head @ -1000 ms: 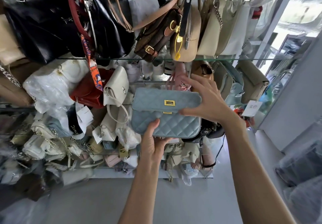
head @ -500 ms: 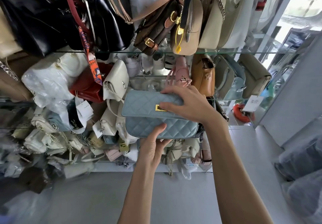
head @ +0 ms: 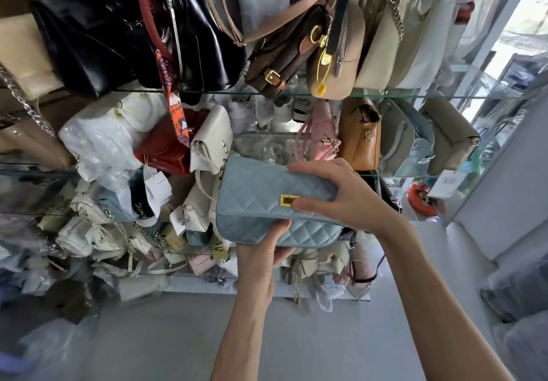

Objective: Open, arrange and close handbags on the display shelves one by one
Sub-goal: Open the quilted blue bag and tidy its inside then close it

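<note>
A light blue quilted handbag (head: 255, 191) with a gold clasp is held in front of the glass shelves (head: 385, 95), its flap down. My right hand (head: 341, 196) grips its right end from above, fingers over the top edge and thumb pressing beside the clasp. My left hand (head: 264, 259) holds the bag from below, thumb up against the front lower edge. The bag's back and its strap are hidden.
Black, brown and beige bags hang above the top glass shelf. The middle shelf holds a red bag (head: 166, 149), a white bag (head: 210, 140), a pink bag (head: 321, 134) and a tan bag (head: 360, 134). Small pale bags crowd the lower left. Grey floor (head: 178, 336) lies below.
The bag's flap has come down shut and my right hand has slid from the right end onto the flap by the clasp. The bag has tilted and shifted slightly left.
</note>
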Motion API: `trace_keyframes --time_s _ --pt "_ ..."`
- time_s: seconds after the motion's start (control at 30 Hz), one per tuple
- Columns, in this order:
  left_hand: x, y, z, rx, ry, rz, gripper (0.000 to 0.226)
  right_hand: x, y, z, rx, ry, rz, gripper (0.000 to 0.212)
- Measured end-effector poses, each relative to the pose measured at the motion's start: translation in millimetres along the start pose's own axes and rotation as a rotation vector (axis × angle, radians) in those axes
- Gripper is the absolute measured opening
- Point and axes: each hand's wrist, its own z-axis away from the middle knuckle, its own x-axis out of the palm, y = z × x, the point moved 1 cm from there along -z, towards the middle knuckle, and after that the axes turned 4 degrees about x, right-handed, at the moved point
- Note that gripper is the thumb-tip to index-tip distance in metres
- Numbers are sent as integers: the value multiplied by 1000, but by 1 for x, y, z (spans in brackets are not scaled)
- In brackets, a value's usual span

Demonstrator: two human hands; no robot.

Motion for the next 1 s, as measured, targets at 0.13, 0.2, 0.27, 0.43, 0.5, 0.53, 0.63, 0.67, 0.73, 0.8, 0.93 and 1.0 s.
trace_keyframes --time_s 0.13,0.2,0.27,0.43,0.5,0.53,0.63,0.67,0.73,0.8,0.93,1.0 --pt "1 -4 3 -2 59 18 77 -4 -8 2 -5 -45 83 63" --pt "2 -7 4 -23 65 35 85 -3 -7 5 -23 -42 105 61" --pt "3 -10 7 -40 85 52 86 -3 -7 10 -59 -20 117 56" --pt "10 -5 12 11 123 49 74 -5 -10 12 -136 34 173 40" --pt "12 -4 14 11 156 60 68 -7 -12 11 -149 31 176 42" --pt "13 -3 14 9 171 63 66 -8 -14 10 -153 30 187 43" --pt "16 2 14 17 168 41 62 -5 -17 13 -186 70 309 53" --pt "17 5 14 24 163 40 61 -2 -17 15 -219 119 376 57" --pt "18 10 12 23 162 54 58 4 -18 16 -294 248 456 59" --pt "21 13 13 13 163 70 57 8 -16 14 -376 364 448 47" --pt "27 16 14 1 178 98 59 13 -19 9 -602 548 507 21" --pt "28 17 14 8 197 111 60 16 -23 8 -674 622 546 18"
